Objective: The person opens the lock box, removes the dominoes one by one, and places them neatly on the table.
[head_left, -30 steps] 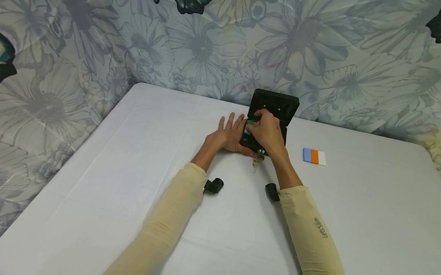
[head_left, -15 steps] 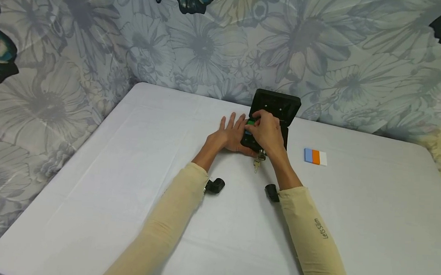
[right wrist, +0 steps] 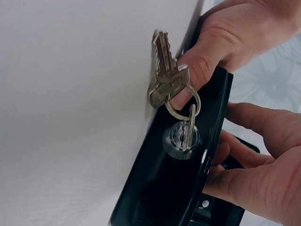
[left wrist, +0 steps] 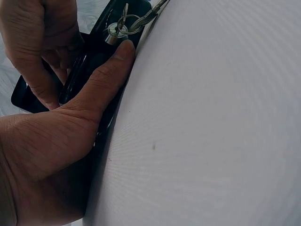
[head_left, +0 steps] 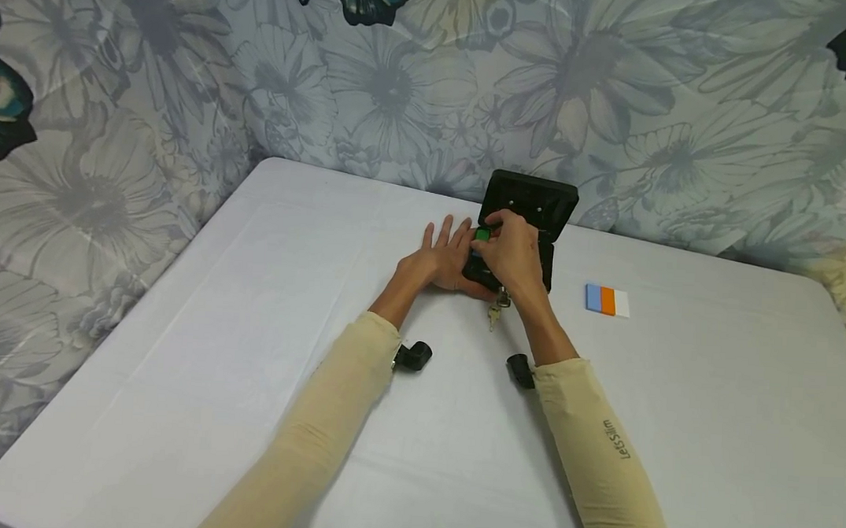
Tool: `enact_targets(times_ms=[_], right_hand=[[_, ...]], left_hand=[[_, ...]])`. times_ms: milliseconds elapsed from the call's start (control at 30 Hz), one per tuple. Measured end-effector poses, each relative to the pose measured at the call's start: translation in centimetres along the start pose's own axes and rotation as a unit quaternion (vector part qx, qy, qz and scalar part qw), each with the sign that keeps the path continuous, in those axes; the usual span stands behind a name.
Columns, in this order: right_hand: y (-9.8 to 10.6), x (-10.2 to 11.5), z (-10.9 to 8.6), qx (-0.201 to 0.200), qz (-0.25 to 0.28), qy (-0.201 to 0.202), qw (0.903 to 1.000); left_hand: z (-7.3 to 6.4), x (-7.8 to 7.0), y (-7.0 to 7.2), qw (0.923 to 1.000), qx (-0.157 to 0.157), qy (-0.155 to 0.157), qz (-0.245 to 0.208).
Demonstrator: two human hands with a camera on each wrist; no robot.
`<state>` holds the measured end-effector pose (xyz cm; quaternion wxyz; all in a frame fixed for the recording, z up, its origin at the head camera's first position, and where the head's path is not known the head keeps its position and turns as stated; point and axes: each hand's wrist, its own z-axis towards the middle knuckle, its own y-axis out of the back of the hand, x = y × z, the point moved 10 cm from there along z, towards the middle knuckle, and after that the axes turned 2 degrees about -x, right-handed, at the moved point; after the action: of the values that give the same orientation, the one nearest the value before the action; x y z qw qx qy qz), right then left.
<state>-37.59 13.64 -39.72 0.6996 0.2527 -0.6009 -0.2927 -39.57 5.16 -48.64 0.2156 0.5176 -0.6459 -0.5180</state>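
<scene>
A black lockable box [right wrist: 155, 174] stands near the far edge of the table, its lid [head_left: 528, 202] raised. My left hand [head_left: 446, 265] rests against the box's left side with fingers spread and straight; its thumb [left wrist: 110, 75] lies along the front wall. My right hand [head_left: 512, 252] reaches into the box and pinches a small green block [head_left: 482, 233] between thumb and fingers. Some blue shows beneath it. Wrist views hide the block. From the front lock [right wrist: 182, 139] hangs a ring with a second key [right wrist: 163, 61].
To the right of the box lies a flat strip of blue, orange and white pieces [head_left: 607, 300] on the white table [head_left: 287, 289]. Floral cloth [head_left: 388, 89] hangs behind. Black wrist cameras [head_left: 414, 356] stick out from both sleeves.
Both hands stay at the box almost unmoved. The right fingers shift slightly around the green block, and less blue shows beneath it now. The whole view drifts a little.
</scene>
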Motion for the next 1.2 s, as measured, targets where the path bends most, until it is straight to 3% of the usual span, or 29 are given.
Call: enact_targets(times_ms=[500, 733, 933, 1200], right_hand=[[0.0, -0.1, -0.2, -0.018, 0.022, -0.021, 0.9994], [0.0, -0.5, -0.1, -0.013, 0.032, -0.038, 0.9987], [-0.2, -0.6, -0.1, -0.001, 0.035, -0.043, 0.9984], [1.2, -0.1, 0.1, -0.025, 0.041, -0.013, 0.9987]], left_hand=[[-0.1, 0.0, -0.1, 0.9999, 0.000, 0.005, 0.010], [0.2, 0.1, -0.1, 0.9999, 0.003, 0.012, 0.007], [-0.4, -0.1, 0.1, 0.9999, -0.001, 0.003, 0.014], [0.2, 0.1, -0.3, 0.9997, 0.005, 0.009, 0.024]])
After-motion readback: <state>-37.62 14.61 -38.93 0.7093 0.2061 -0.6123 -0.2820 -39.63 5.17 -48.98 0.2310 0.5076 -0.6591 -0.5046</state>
